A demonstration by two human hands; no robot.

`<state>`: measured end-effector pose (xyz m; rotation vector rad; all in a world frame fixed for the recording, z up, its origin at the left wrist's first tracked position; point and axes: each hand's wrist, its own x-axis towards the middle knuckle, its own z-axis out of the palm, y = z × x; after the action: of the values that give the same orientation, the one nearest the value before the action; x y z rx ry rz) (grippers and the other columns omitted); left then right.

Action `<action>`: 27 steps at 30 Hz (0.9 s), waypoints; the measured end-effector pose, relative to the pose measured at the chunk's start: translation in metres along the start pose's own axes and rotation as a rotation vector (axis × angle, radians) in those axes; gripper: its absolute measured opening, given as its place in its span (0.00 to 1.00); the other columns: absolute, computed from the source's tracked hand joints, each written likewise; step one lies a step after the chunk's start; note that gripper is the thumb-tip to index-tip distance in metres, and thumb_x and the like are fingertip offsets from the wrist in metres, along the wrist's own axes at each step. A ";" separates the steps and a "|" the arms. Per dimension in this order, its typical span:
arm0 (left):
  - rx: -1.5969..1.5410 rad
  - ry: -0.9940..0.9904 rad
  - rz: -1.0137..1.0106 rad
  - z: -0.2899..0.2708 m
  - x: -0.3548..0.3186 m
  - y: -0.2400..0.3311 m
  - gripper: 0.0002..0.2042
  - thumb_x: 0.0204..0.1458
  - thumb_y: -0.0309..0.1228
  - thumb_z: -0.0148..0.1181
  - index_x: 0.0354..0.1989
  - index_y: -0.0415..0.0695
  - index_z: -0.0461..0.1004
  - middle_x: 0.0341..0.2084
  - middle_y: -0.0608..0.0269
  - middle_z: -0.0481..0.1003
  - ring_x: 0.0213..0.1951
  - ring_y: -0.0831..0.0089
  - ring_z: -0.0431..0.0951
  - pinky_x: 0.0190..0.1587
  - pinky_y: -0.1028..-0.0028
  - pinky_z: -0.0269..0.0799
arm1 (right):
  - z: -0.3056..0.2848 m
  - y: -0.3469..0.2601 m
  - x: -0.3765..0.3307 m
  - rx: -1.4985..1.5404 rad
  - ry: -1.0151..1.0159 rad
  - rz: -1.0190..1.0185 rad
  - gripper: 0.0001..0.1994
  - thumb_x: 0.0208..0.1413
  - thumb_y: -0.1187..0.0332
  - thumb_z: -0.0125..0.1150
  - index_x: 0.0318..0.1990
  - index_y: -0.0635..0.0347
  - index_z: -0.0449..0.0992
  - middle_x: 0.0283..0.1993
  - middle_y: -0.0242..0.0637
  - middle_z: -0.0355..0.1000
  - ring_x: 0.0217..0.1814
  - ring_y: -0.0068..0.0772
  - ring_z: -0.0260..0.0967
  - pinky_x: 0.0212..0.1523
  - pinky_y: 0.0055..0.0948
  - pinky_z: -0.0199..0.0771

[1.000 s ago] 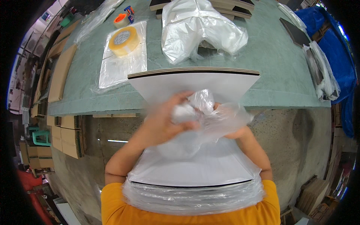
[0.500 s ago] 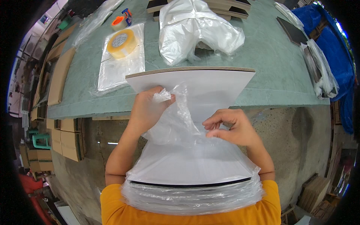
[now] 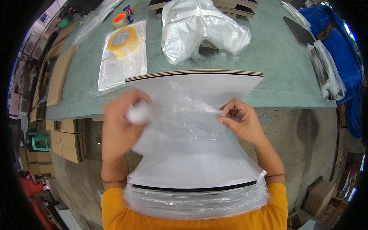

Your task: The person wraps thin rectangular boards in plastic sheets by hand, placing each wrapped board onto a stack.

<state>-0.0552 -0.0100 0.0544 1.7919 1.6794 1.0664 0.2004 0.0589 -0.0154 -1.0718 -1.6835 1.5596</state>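
A clear plastic bag [image 3: 184, 122] spreads between my two hands over white-faced boards. My left hand [image 3: 119, 122], smeared by motion, is closed on a crumpled bunch of the bag. At the bag's other side, my right hand [image 3: 242, 120] pinches its edge between thumb and curled fingers. Behind it, a stack of white-faced boards [image 3: 237, 85] shows its layered edge at the table's front. Close to my body lies a pile of plastic-wrapped boards [image 3: 197, 203], its top face white with a black edge.
The green table [image 3: 276, 80] carries a yellowish tape roll [image 3: 123, 41] on flat plastic bags [image 3: 122, 74], a tape dispenser [image 3: 122, 20] and a heap of plastic [image 3: 203, 30]. More boards [image 3: 237, 8] lie behind. Cardboard [image 3: 61, 76] stands left; a blue tarp [image 3: 347, 69] hangs right.
My left hand has moved left and slightly down, pulling the bunched plastic along. My right hand has risen a little and closed on the bag's edge, and the plastic now stretches wider.
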 end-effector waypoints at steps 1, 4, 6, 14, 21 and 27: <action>-0.034 -0.183 0.053 0.003 -0.004 -0.001 0.09 0.35 0.24 0.60 0.26 0.39 0.68 0.18 0.64 0.68 0.22 0.75 0.67 0.27 0.76 0.63 | 0.001 0.003 0.001 0.178 0.016 0.078 0.07 0.44 0.71 0.60 0.20 0.63 0.69 0.19 0.27 0.65 0.23 0.14 0.61 0.23 0.14 0.60; -0.137 -0.550 0.123 0.031 -0.006 0.006 0.09 0.33 0.25 0.63 0.22 0.39 0.68 0.16 0.66 0.68 0.23 0.81 0.67 0.26 0.77 0.62 | -0.002 0.001 0.004 0.000 -0.273 0.184 0.07 0.45 0.69 0.60 0.24 0.62 0.70 0.22 0.26 0.67 0.24 0.14 0.63 0.25 0.12 0.62; -0.248 -0.531 0.015 0.055 0.001 0.008 0.09 0.34 0.26 0.63 0.22 0.39 0.69 0.17 0.65 0.69 0.24 0.80 0.68 0.26 0.76 0.63 | 0.014 0.004 0.006 0.242 -0.333 0.160 0.07 0.46 0.68 0.59 0.25 0.62 0.70 0.22 0.26 0.66 0.22 0.14 0.61 0.24 0.14 0.63; 0.501 0.295 -0.020 -0.013 -0.012 -0.106 0.09 0.44 0.28 0.57 0.33 0.38 0.70 0.26 0.58 0.71 0.25 0.72 0.73 0.26 0.74 0.70 | -0.019 -0.003 -0.008 0.808 -0.167 0.155 0.12 0.46 0.68 0.59 0.36 0.65 0.69 0.28 0.31 0.69 0.27 0.20 0.67 0.29 0.18 0.68; -0.138 -0.310 0.162 0.035 0.003 0.017 0.08 0.39 0.29 0.62 0.21 0.41 0.68 0.17 0.67 0.69 0.20 0.79 0.66 0.24 0.80 0.61 | 0.021 0.003 0.006 0.859 -0.361 0.247 0.11 0.44 0.67 0.62 0.32 0.62 0.68 0.27 0.31 0.68 0.24 0.20 0.65 0.25 0.18 0.66; -0.189 -0.068 -0.067 0.040 -0.003 -0.033 0.06 0.37 0.24 0.61 0.23 0.40 0.69 0.19 0.65 0.70 0.22 0.77 0.68 0.25 0.79 0.63 | 0.004 -0.004 0.000 0.997 -0.310 0.190 0.11 0.44 0.66 0.62 0.29 0.62 0.67 0.25 0.31 0.67 0.22 0.19 0.64 0.24 0.19 0.65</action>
<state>-0.0442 -0.0013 0.0049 1.6232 1.5333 1.0839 0.1963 0.0564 -0.0122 -0.4675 -0.7294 2.3718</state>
